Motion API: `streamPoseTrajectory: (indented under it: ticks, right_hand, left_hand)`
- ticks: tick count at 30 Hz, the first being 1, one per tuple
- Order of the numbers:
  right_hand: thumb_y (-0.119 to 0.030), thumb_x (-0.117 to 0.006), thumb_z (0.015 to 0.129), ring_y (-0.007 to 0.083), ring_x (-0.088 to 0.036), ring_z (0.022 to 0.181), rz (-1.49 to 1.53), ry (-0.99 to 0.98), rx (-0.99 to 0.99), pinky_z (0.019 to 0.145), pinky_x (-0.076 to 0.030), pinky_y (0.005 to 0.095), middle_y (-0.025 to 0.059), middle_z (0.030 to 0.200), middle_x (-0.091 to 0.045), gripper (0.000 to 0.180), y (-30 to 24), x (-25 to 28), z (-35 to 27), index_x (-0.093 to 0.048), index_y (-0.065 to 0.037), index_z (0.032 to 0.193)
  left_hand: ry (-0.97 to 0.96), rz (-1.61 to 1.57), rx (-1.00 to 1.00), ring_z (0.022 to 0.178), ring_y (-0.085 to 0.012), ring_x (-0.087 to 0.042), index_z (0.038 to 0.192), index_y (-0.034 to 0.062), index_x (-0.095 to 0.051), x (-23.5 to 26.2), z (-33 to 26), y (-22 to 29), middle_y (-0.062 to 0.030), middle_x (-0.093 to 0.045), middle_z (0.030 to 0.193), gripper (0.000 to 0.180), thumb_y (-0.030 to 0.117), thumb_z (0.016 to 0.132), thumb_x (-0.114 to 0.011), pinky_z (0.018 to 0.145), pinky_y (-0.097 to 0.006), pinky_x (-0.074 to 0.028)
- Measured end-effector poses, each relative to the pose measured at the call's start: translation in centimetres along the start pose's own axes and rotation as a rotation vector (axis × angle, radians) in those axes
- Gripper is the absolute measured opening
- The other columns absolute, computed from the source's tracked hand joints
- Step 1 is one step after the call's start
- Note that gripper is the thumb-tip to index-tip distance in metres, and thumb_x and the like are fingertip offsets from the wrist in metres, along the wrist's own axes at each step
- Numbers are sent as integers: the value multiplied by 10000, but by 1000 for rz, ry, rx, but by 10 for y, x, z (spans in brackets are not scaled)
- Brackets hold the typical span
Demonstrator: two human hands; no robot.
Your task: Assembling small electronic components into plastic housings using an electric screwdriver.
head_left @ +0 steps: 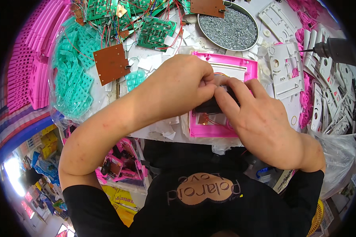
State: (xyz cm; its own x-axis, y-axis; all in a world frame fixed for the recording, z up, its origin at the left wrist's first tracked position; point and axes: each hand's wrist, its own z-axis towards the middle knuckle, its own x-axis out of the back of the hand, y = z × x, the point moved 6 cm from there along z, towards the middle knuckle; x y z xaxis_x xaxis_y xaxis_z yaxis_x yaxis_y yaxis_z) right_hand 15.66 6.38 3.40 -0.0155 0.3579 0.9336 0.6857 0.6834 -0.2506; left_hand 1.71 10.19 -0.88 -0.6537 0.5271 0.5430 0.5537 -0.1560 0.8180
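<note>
A bright pink plastic housing point(209, 130) lies in front of me, with a black part point(208, 106) and thin red wires point(215, 117) inside it. Over its middle my two hands come together at the fingertips. My left hand point(188, 81) is closed in a pinch, and whatever sits between its fingertips is hidden. My right hand point(259, 116) arches over the housing's right side, its fingers bent around the black part and its thumb and forefinger against the left fingertips. What they grip there cannot be made out.
Green circuit boards point(156, 33) with wires, a brown board point(110, 64) and teal keypads point(73, 71) lie left. A round tray of screws point(228, 27) stands behind the housing. At right are a power screwdriver point(336, 50), white panels point(285, 71) and a clear bag point(336, 158). Pink shells point(37, 59) are stacked far left.
</note>
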Motion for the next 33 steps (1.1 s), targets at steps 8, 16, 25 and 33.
streamPoseTrajectory:
  ticks: [8,16,25,33]
  right_hand:
    - [-94,-773,804,346,-630,979,141,101,56,797,-551,426,146,1159,-633,561,23,4,0,-544,-32,1312]
    - [-125,-794,777,316,-607,881,258,434,101,738,-535,400,125,1023,-627,653,33,-5,-13,-538,-24,1369]
    - [-140,-815,747,322,-616,876,316,417,134,720,-545,402,115,1056,-633,672,38,-7,-10,-543,-34,1353]
    - [-130,-848,755,302,-643,919,360,372,62,728,-555,385,117,1142,-670,666,42,2,-14,-558,-47,1349]
  left_hand:
    - [-79,46,-88,597,-213,-597,856,-32,-680,4,23,5,-137,-641,681,165,129,888,-699,580,-361,-467]
    - [13,179,-282,626,-318,-606,819,-9,-668,4,27,14,-154,-613,673,150,133,833,-712,599,-406,-473]
    - [24,291,-483,678,-346,-644,821,8,-684,5,32,18,-162,-640,708,118,124,845,-687,635,-440,-497]
    - [418,782,-472,830,-328,-734,846,88,-757,16,111,-10,-113,-724,871,113,159,837,-670,717,-469,-580]
